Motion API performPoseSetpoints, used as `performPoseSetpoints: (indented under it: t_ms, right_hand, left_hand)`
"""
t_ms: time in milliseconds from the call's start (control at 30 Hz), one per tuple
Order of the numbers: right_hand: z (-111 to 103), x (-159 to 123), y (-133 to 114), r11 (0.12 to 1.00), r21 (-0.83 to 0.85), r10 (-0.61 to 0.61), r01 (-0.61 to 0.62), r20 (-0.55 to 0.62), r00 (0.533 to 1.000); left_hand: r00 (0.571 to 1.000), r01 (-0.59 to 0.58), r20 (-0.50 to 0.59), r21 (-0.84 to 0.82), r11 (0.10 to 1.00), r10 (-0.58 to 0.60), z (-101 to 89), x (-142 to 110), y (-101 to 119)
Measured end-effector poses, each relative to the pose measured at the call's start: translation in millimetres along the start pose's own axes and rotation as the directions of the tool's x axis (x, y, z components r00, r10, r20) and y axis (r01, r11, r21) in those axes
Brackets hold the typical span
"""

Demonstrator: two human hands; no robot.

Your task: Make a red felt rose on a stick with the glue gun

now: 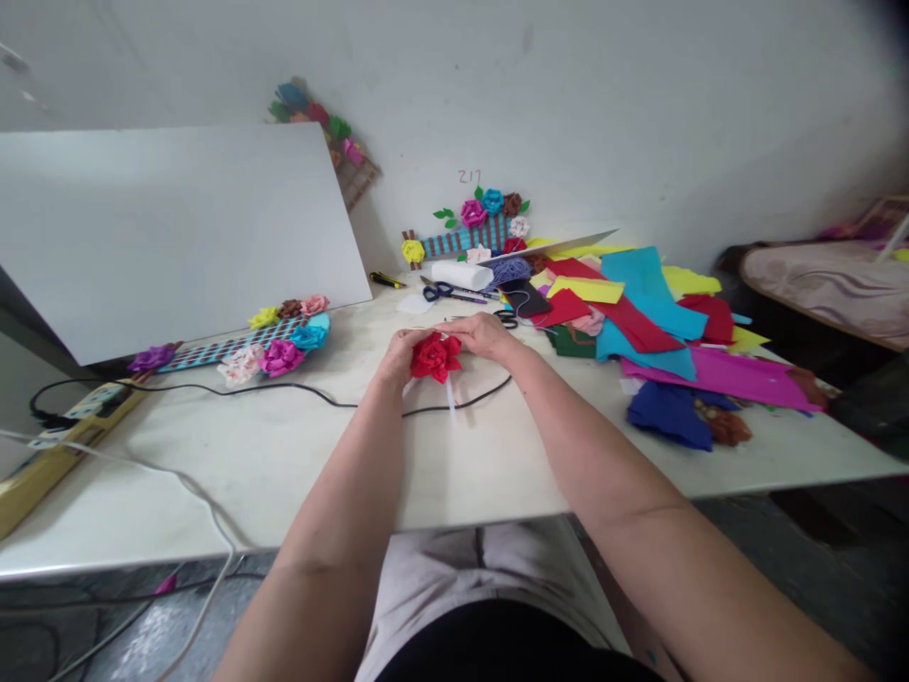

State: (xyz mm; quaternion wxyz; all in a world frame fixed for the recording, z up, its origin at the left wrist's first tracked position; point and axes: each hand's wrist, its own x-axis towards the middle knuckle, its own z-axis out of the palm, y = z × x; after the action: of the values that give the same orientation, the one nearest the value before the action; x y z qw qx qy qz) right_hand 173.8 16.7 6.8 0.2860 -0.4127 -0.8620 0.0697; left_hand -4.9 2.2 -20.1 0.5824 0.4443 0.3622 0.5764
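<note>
Above the middle of the white table [341,483] I hold a red paper flower [436,358], its layered petals facing me. My left hand [401,354] grips its left edge with closed fingers. At its upper right, my right hand [483,335] is closed over the rim, the fingertips close to those of the left. A pale thin strip [451,393] hangs below the flower. Whether anything small sits between the fingertips is hidden. Just behind the hands lie dark-handled scissors [438,292], with a second pair of scissors [506,319] beside the right hand.
Coloured crepe paper [639,313] is heaped at the right. Flower-decorated woven pieces stand at the back [461,237] and lie at left [234,350]. A black cable [333,403] crosses the table to a power strip [85,407]. A yellow cutter [387,280] lies near a white board [177,227].
</note>
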Motion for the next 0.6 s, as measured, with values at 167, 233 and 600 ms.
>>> performPoseSetpoints:
  t_ms: [167, 233, 600]
  right_hand:
    - [1.9, 0.7, 2.0, 1.000, -0.001, -0.014, 0.014, -0.004, 1.000]
    - [2.8, 1.2, 3.0, 1.000, 0.021, -0.014, 0.015, -0.010, 1.000]
    - [8.9, 4.8, 7.5, 0.959, 0.282, 0.020, -0.023, 0.014, 1.000]
  left_hand:
    - [1.000, -0.022, 0.009, 0.007, 1.000, 0.022, 0.8, -1.2, 1.0]
    - [0.999, -0.028, 0.023, 0.018, 0.999, 0.027, -0.2, -0.5, 0.8]
    - [0.997, -0.050, 0.058, 0.083, 0.995, 0.045, -4.6, -0.3, 1.1]
